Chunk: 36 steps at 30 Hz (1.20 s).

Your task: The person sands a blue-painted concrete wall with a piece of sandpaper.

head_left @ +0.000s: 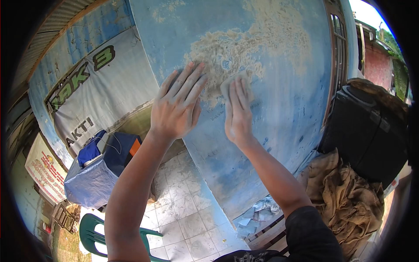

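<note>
A blue painted wall stands in front of me, with a rough patch of bare grey-beige plaster where the paint is gone. My left hand lies open against the wall at the patch's lower left, fingers spread and coated in pale dust. To its right, my right hand presses a pale grey pad flat to the wall at the patch's lower edge, fingers together over it. Whether the pad is folded sandpaper, cloth or sponge, I cannot tell. Dust whitens these fingers too, and faint handwriting shows on the paint between the hands.
Brown sacking lies heaped at the right below a large black box. At the lower left are a green plastic chair and a silver-covered table. Pale scraps sit on a slatted surface at the wall's foot, beside floor tiles.
</note>
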Motion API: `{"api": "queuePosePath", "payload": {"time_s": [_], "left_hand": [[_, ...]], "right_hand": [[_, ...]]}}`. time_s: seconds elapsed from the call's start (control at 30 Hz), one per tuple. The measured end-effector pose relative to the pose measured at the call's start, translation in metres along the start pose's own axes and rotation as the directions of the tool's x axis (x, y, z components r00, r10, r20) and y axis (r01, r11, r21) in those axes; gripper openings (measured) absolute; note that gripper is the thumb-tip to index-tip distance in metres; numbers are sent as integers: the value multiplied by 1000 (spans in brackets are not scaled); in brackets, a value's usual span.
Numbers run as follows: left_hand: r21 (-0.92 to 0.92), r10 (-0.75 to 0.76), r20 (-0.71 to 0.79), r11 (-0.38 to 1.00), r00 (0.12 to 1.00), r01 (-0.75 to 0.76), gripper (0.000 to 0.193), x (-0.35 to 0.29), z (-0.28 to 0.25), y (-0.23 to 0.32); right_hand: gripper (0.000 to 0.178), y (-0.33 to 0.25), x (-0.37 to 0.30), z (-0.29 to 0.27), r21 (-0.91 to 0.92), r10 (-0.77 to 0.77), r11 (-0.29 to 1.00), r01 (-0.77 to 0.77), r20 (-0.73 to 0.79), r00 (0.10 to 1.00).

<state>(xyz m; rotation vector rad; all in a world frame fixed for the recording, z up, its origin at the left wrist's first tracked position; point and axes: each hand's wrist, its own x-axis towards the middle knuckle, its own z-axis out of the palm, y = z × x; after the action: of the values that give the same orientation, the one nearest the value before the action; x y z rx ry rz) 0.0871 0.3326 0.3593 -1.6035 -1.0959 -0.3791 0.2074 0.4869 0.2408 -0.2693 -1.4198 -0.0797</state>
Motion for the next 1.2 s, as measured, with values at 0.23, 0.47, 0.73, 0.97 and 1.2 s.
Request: {"api": "queuePosePath", "payload": {"time_s": [0.23, 0.47, 0.73, 0.97, 1.2], "left_hand": [[23, -1, 11, 1000, 1000, 1, 55, -1, -1, 1], [3, 14, -8, 1000, 1000, -14, 55, -2, -2, -1], [48, 9, -27, 999, 1000, -7, 56, 0, 0, 2], [13, 5, -19, 1000, 1000, -5, 52, 0, -3, 2], [13, 4, -38, 1000, 999, -3, 49, -2, -5, -3]], "right_hand": [[48, 29, 7, -25, -4, -248, 966, 259, 273, 929], [51, -9, -17, -19, 5, -140, 990, 142, 233, 963], [55, 16, 10, -30, -130, 186, 976, -176, 67, 980], [62, -24, 42, 2, -10, 9, 1000, -8, 131, 991], [51, -29, -12, 9, 85, -35, 996, 23, 134, 990]]}}
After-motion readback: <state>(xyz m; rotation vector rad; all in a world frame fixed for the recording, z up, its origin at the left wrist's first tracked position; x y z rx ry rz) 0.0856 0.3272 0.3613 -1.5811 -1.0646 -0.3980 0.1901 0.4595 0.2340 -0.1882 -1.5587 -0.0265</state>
